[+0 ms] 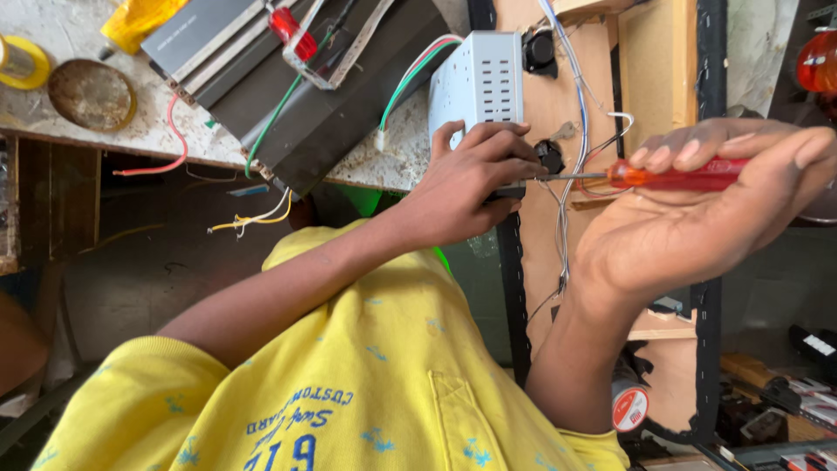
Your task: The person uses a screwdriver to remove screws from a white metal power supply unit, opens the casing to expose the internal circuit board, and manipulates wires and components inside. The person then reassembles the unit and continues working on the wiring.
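**Screwdriver held at a metal box, head view**

I see my right hand (697, 218) at three o'clock, closed around the orange handle of a screwdriver (671, 176); the fingers lie over the handle and the palm faces up. The thin metal shaft runs toward nine o'clock and its tip is hidden behind my left hand (471, 187). That hand sits at the centre, fingers curled and pressed on the lower end of a grey metal box (479, 83) with rows of slots, at twelve o'clock. Whether it grips anything small I cannot tell. The box rests at the edge of a speckled surface (384, 157), touching a wooden panel (558, 105) crossed by white wires (575, 96). A black amplifier casing (323, 113) lies at eleven o'clock with green and red wires across it. A round rusty lid (91, 94) sits at ten o'clock. My yellow shirt (375, 375) fills six o'clock
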